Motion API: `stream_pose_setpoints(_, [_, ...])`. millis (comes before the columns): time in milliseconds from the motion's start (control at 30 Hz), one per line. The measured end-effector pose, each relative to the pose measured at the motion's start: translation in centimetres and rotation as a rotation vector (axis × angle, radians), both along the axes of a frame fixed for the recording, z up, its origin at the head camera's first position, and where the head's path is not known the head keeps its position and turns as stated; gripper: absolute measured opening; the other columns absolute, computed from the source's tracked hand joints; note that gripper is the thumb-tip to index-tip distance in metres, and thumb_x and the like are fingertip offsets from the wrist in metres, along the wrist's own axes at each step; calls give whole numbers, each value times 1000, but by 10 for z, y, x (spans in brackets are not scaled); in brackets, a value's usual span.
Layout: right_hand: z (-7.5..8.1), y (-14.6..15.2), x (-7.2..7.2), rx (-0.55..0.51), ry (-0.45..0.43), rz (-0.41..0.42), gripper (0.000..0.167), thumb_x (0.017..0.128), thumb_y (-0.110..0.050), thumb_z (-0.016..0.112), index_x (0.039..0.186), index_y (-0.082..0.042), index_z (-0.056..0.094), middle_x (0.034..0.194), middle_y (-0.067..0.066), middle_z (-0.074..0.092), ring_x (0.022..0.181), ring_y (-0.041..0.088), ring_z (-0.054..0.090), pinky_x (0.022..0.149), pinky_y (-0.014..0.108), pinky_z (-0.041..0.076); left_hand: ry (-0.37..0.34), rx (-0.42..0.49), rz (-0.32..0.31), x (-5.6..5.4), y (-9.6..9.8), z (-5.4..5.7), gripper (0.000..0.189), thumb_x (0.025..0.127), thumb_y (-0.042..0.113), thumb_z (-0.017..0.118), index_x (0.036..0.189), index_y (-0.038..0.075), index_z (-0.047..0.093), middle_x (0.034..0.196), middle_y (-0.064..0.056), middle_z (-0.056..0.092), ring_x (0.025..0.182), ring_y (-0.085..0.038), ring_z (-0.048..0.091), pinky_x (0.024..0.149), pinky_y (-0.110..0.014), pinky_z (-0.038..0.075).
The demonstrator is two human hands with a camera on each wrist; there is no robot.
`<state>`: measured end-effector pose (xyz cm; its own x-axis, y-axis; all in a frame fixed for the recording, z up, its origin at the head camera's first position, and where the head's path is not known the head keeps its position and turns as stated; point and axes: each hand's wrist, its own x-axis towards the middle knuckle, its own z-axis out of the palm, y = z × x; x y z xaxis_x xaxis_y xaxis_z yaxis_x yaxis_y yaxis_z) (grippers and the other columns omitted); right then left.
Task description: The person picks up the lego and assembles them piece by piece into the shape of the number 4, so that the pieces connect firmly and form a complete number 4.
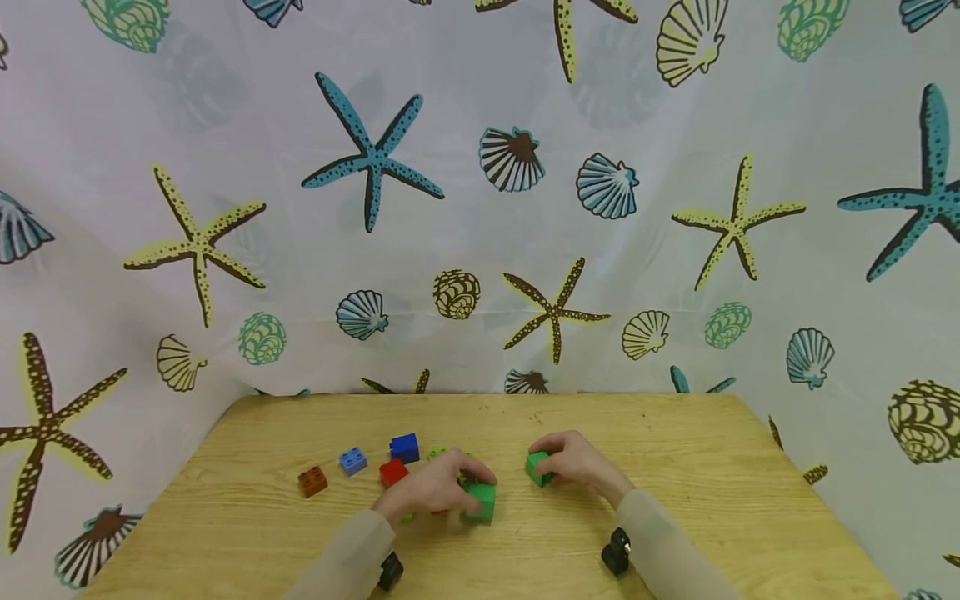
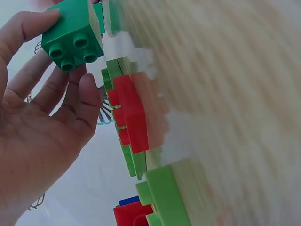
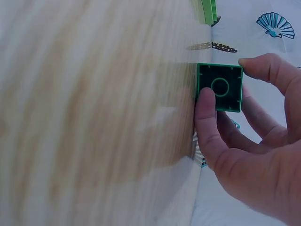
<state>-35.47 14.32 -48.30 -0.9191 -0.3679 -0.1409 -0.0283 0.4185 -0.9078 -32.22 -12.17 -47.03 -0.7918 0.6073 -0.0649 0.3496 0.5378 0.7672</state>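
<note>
My left hand (image 1: 442, 482) holds a green building block (image 1: 482, 502) near the table's middle. In the left wrist view the thumb lies on one face of that block (image 2: 73, 28), and its studs point toward the camera. My right hand (image 1: 579, 461) grips a second green block (image 1: 537, 468), apart from the first. Tipped on its side at the table surface, this block (image 3: 230, 92) shows its hollow underside in the right wrist view, one fingertip across the opening. Beside the left hand are a red block (image 2: 134, 115) and a lime green block (image 2: 164, 195).
A brown block (image 1: 312, 481), a light blue block (image 1: 352, 461), a dark blue block (image 1: 405, 448) and a red block (image 1: 393, 472) lie left of my left hand. Green pieces are partly hidden behind it. A patterned curtain (image 1: 465, 233) surrounds the wooden table (image 1: 675, 467).
</note>
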Motion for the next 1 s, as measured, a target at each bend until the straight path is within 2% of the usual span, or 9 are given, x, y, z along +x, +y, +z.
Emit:
stream_pose_setpoints(267, [1,2,2,-31,16,31,36,85,-6,72,118,2,64,116,18,65,84,15,63,73,39,58,-19,67,41,1,-1,1,38,83,10,75,120,6,70,118,-3,68,101,-20,57,90,-40,51])
stream_pose_setpoints(500, [-5,5,-2,-71,24,33,36,84,-9,76,117,1,63,113,18,66,88,15,65,74,33,58,-49,144,84,-3,-1,0,39,85,14,73,123,7,68,124,-5,65,98,-21,59,88,-37,52])
stream_pose_setpoints(633, [-3,4,4,-106,29,29,33,85,-6,75,115,2,62,111,16,68,92,15,65,76,30,57,-56,173,145,0,0,0,40,87,16,73,125,8,67,129,-8,61,96,-21,59,86,-35,52])
stream_pose_setpoints(900, [-2,-7,17,-162,25,-9,29,81,2,76,105,2,58,112,15,69,99,17,65,77,28,56,-28,321,288,4,8,1,37,86,17,74,121,13,68,120,-8,64,97,-21,59,83,-32,53])
stream_pose_setpoints(1000, [-4,-10,20,-183,22,-35,33,79,5,76,104,2,55,113,19,69,103,22,66,80,29,55,-12,352,333,5,12,2,37,85,15,75,121,11,68,120,-9,64,97,-21,60,82,-31,54])
